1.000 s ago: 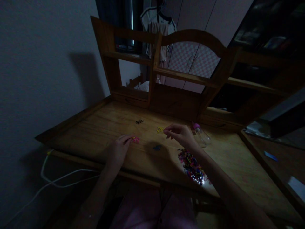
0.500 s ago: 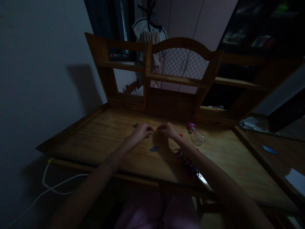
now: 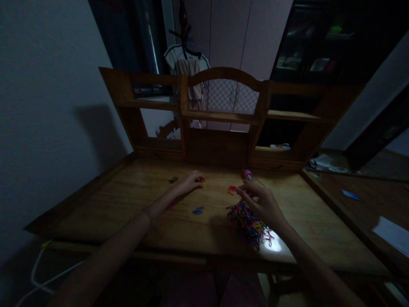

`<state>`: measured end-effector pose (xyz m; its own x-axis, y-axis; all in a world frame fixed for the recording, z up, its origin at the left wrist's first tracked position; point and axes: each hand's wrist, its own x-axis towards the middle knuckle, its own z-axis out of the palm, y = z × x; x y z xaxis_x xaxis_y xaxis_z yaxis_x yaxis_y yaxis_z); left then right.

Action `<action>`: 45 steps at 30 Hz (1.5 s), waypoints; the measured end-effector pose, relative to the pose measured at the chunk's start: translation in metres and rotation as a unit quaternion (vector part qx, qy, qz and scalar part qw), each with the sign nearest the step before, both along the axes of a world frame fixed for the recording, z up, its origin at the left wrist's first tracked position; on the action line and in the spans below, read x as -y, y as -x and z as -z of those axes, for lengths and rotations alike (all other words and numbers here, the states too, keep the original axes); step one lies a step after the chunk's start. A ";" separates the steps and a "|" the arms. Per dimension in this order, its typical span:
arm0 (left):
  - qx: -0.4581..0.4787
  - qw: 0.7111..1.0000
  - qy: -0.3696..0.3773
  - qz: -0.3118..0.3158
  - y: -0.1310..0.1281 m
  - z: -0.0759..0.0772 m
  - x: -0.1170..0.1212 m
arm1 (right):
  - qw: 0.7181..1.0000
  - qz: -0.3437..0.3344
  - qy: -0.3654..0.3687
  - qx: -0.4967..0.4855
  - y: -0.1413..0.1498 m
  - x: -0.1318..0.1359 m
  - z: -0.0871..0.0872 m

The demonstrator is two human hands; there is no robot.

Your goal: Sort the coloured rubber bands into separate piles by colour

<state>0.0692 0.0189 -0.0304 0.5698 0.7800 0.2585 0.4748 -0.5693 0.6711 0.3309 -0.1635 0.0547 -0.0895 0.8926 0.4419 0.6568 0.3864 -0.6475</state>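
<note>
My left hand rests low over the desk, its fingers closed around a small yellow rubber band, partly hidden by the fingertips. To the right, my right hand has thumb and fingertips together beside a few red rubber bands; what they hold, if anything, is too small to make out. Under that hand spreads a tangled pile of multicoloured rubber bands. Several blue bands lie in front of my left hand. Beyond its wrist is a small group of black bands.
A clear bottle with a pink top lies behind my right hand, mostly covered by it. The wooden desk has a shelf unit along its back edge. A white cable hangs at the left front corner.
My hands, together at the yellow band before, are now apart. The right one has moved right to the red bands, uncovering the pile, while the left stays by the yellow. The view has shifted.
</note>
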 end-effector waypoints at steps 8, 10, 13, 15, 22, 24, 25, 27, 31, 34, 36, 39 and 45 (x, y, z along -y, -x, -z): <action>0.009 1.000 -0.019 -0.022 0.000 -0.025 0.014 | 0.983 0.149 0.028 -0.104 -0.077 0.076 0.034; 0.011 0.999 -0.023 -0.025 -0.005 -0.035 0.031 | 0.967 0.207 0.030 -0.147 -0.093 0.084 0.043; 0.009 1.000 -0.020 0.000 -0.029 -0.046 0.070 | 0.947 0.251 0.027 -0.198 -0.103 0.088 0.056; -0.005 0.998 -0.016 0.064 -0.051 -0.052 0.102 | 0.941 0.250 0.028 -0.224 -0.100 0.087 0.067; -0.062 0.983 -0.046 0.168 -0.104 -0.054 0.195 | 0.932 0.237 0.052 -0.269 -0.083 0.081 0.096; -0.066 0.982 -0.054 0.166 -0.109 -0.043 0.207 | 0.933 0.235 0.050 -0.267 -0.084 0.083 0.097; -0.069 0.982 -0.063 0.163 -0.112 -0.036 0.211 | 0.934 0.234 0.050 -0.266 -0.084 0.084 0.097; -0.080 0.981 -0.091 0.153 -0.117 -0.021 0.215 | 0.935 0.233 0.050 -0.263 -0.085 0.085 0.096; -0.105 0.969 -0.180 0.132 -0.129 0.002 0.208 | 0.934 0.239 0.053 -0.261 -0.083 0.086 0.093; -0.125 0.957 -0.225 0.132 -0.138 0.008 0.200 | 0.931 0.245 0.053 -0.266 -0.081 0.086 0.092; -0.139 0.956 -0.226 0.129 -0.141 0.006 0.196 | 0.931 0.244 0.056 -0.266 -0.081 0.087 0.092; -0.137 0.960 -0.209 0.130 -0.141 -0.002 0.196 | 0.931 0.243 0.063 -0.265 -0.081 0.087 0.092; -0.077 0.980 -0.156 0.095 -0.135 -0.010 0.199 | 0.932 0.241 0.069 -0.263 -0.083 0.087 0.092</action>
